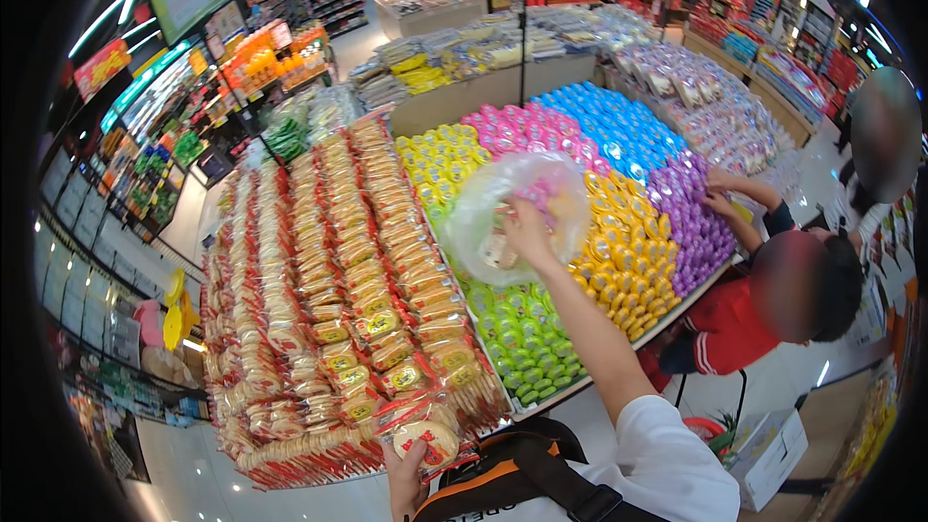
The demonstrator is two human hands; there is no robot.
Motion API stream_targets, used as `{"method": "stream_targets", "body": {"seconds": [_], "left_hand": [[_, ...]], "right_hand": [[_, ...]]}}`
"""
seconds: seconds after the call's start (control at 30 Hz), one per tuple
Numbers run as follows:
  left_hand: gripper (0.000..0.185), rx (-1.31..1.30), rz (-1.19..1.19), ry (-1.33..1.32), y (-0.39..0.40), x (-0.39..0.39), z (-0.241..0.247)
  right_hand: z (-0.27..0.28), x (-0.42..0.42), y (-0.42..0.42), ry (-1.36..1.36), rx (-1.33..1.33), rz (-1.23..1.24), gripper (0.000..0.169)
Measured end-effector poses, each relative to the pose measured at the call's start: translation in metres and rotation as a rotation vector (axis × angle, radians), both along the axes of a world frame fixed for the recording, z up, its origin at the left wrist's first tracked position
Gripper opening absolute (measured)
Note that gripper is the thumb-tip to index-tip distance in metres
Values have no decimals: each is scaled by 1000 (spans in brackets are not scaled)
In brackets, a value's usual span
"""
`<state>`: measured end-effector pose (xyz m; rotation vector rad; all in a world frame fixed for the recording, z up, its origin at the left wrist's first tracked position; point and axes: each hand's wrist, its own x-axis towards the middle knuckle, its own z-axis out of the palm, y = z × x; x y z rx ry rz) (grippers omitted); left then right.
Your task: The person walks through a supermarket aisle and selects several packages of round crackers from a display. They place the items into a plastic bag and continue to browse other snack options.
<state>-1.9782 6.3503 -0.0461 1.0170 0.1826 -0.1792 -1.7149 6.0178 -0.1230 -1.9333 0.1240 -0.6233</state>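
My left hand (407, 471) holds a clear-and-red wrapped pack of round flat crackers (426, 441) at the display's front edge. More of these wrapped crackers (377, 254) stand in long rows beyond it. Farther right, my right hand (528, 228) is at a translucent plastic bag (471, 232), its fingers closed near the bag's opening. Pink wrapped pieces and a pale packet show in or through the bag. Around the bag lie small round sweets or cakes in green (522, 326), yellow (438, 159), pink (522, 127) and orange (623, 232) wrappers.
Blue (609, 119) and purple (689, 217) wrapped pieces fill the display's far right. A person in a red shirt (732, 319) stands at its right edge, arms over the purple ones. A thin black pole (523, 36) rises behind. A white box (768, 457) is on the right.
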Motion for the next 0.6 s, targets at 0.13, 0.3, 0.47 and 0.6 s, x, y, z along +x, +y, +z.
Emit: {"method": "stream_targets", "body": {"seconds": [0.13, 0.3, 0.47, 0.6], "left_hand": [[86, -7, 77, 64, 3, -7, 7], [87, -9, 104, 59, 6, -12, -1], [87, -25, 103, 138, 11, -12, -7], [87, -9, 78, 98, 14, -11, -12]], "right_hand": [[13, 2, -25, 592, -713, -224, 30], [5, 14, -40, 645, -747, -115, 30], [15, 35, -63, 619, -374, 166, 30], [-3, 17, -60, 524, -79, 282, 30]]}}
